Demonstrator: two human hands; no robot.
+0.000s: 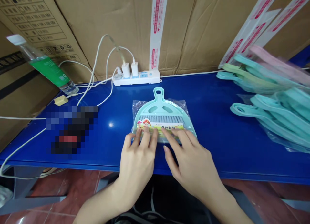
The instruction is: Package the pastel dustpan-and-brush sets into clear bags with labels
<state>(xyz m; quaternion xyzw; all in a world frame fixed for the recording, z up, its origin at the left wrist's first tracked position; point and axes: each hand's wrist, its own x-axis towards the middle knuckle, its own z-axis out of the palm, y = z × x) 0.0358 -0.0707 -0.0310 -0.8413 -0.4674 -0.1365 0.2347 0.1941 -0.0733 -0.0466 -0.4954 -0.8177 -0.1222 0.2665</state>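
A light teal dustpan (158, 105) lies flat in a clear plastic bag on the blue table (106, 143), its handle pointing away from me. Inside it rests a small brush with grey bristles (162, 119), and a yellow printed label (169, 127) covers the brush's near part. My left hand (140, 153) presses its fingertips on the label's left half, fingers stretched out. On the label's right half lie the fingertips of my right hand (191, 156), its fingers apart and its thumb near the table edge. Neither hand grips anything.
Several bagged dustpans (273, 111) are piled at the right. A white power strip (145, 78) with chargers stands at the back against cardboard boxes (126, 20). At the left are a water bottle (49, 70), loose white cables and a pixelated dark object (75, 130).
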